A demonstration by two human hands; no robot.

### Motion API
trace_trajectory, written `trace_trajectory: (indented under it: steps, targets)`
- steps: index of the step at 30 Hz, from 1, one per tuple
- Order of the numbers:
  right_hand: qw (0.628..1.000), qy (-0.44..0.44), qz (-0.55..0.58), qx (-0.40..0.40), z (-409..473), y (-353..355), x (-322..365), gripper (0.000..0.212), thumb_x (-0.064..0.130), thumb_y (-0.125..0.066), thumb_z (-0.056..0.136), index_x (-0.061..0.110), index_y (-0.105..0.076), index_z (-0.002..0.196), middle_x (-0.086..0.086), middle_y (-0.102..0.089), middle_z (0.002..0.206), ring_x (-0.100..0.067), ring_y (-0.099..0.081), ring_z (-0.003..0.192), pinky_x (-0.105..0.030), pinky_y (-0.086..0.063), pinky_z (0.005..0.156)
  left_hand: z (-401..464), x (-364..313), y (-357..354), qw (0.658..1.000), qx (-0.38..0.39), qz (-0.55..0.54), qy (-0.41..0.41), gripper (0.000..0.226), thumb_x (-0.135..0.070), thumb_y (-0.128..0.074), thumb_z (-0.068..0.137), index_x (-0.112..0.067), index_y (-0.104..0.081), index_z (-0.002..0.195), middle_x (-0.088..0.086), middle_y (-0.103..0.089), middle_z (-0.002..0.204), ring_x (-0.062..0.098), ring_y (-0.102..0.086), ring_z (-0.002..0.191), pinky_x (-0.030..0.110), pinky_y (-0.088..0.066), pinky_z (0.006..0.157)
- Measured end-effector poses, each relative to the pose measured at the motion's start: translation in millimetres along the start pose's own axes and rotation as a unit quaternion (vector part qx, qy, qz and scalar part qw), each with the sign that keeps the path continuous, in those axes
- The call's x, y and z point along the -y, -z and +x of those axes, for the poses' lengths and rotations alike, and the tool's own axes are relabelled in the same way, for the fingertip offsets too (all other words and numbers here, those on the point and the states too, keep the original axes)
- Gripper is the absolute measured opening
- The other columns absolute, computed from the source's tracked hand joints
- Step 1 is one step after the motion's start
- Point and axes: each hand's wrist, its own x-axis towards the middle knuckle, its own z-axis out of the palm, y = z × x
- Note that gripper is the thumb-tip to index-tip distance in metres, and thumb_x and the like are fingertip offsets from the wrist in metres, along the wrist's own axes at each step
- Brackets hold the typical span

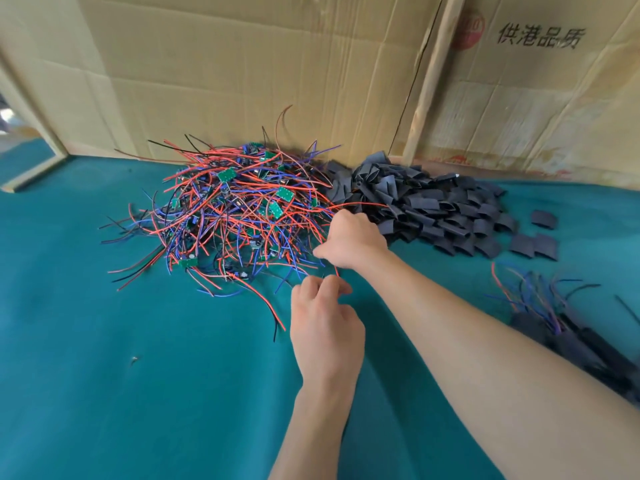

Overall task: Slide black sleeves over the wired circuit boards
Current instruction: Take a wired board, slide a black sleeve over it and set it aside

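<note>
Your desk (104,393) carries a teal cloth. At centre frame, slightly left, sits the tangled heap of wired circuit boards (235,209): red, blue and black leads with small green boards showing through. Just right of it, touching its edge, lies the pile of black sleeves (426,202), with a few loose sleeves (535,245) scattered further right. At the right edge of the frame lies a small bundle of sleeved boards (568,327), wires fanning out toward the upper left.

Your right hand (353,242) reaches across to the seam between the two piles, knuckles up, fingers curled under; a red wire (363,204) runs out past it over the sleeves, but what the fingers grip is hidden. Your left hand (323,323) is just below it, fingers curled, thumb and forefinger pinching a thin red lead (336,270) that rises toward the right hand.

Cardboard sheets (242,64) stand behind the piles; the right one bears printed characters.
</note>
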Motion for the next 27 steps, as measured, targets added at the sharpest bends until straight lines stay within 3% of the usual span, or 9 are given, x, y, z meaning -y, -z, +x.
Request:
trace_trajectory:
  steps: [4, 7, 9, 12, 16, 23, 27]
  targets:
    - [0.999, 0.002, 0.036, 0.030, 2, -4, -4, 0.012, 0.021, -0.073, 0.085, 0.011, -0.069, 0.090, -0.010, -0.065, 0.096, -0.033, -0.062, 0.091, -0.037, -0.051, 0.071, 0, -2, 2, 1.000, 0.024, -0.001, 0.004, 0.029, 0.007, -0.056, 0.079, -0.012, -0.070, 0.096, 0.002, -0.061, 0.097, 0.026, -0.052, 0.101, 0.038, -0.044, 0.082]
    - [0.998, 0.003, 0.065, -0.008, -4, 4, -10, 0.012, 0.025, -0.074, 0.080, 0.013, -0.073, 0.083, -0.008, -0.067, 0.094, -0.032, -0.060, 0.092, -0.034, -0.045, 0.065, 0, -1, 3, 0.999, 0.036, -0.009, 0.007, 0.026, 0.003, -0.055, 0.081, -0.013, -0.069, 0.097, 0.000, -0.060, 0.098, 0.024, -0.051, 0.102, 0.038, -0.045, 0.083]
    - [0.995, 0.008, 0.095, -0.005, -7, 12, -16, 0.019, 0.026, -0.079, 0.076, 0.007, -0.073, 0.078, -0.010, -0.070, 0.086, -0.031, -0.062, 0.090, -0.037, -0.051, 0.067, 1, -2, 3, 0.999, 0.044, -0.009, 0.010, 0.026, 0.002, -0.055, 0.082, -0.014, -0.068, 0.098, -0.001, -0.060, 0.099, 0.023, -0.052, 0.103, 0.038, -0.045, 0.083]
    - [0.982, 0.012, 0.187, 0.021, -16, 26, -29, 0.025, 0.022, -0.085, 0.073, 0.003, -0.070, 0.068, -0.007, -0.065, 0.064, -0.025, -0.058, 0.071, -0.029, -0.045, 0.058, 2, -3, 3, 0.999, 0.045, -0.018, 0.005, 0.025, 0.001, -0.056, 0.081, -0.014, -0.066, 0.097, -0.003, -0.063, 0.099, 0.023, -0.055, 0.100, 0.039, -0.046, 0.083]
    - [0.954, 0.007, 0.289, 0.078, -37, 39, -48, 0.024, 0.022, -0.083, 0.076, 0.014, -0.068, 0.059, 0.004, -0.057, 0.051, -0.012, -0.051, 0.047, -0.019, -0.033, 0.041, 2, -2, 2, 0.998, 0.034, -0.047, 0.018, 0.022, -0.003, -0.055, 0.087, -0.014, -0.064, 0.103, -0.002, -0.069, 0.099, 0.025, -0.061, 0.097, 0.042, -0.048, 0.085]
    - [0.919, 0.046, 0.352, 0.172, -81, 53, -65, 0.019, 0.016, -0.080, 0.078, 0.015, -0.068, 0.063, 0.001, -0.054, 0.053, -0.014, -0.047, 0.050, -0.023, -0.033, 0.048, 4, -2, 0, 0.995, 0.028, -0.076, 0.062, 0.028, -0.021, -0.046, 0.101, -0.021, -0.056, 0.126, 0.007, -0.076, 0.098, 0.038, -0.064, 0.093, 0.049, -0.050, 0.082]
    - [0.899, 0.072, 0.366, 0.228, -115, 62, -83, 0.016, 0.024, -0.077, 0.069, 0.015, -0.067, 0.062, -0.005, -0.053, 0.055, -0.016, -0.048, 0.052, -0.025, -0.034, 0.050, 4, -2, -1, 0.991, 0.007, -0.106, 0.080, 0.025, -0.034, -0.043, 0.104, -0.021, -0.052, 0.123, -0.001, -0.073, 0.082, 0.036, -0.063, 0.085, 0.047, -0.047, 0.076]
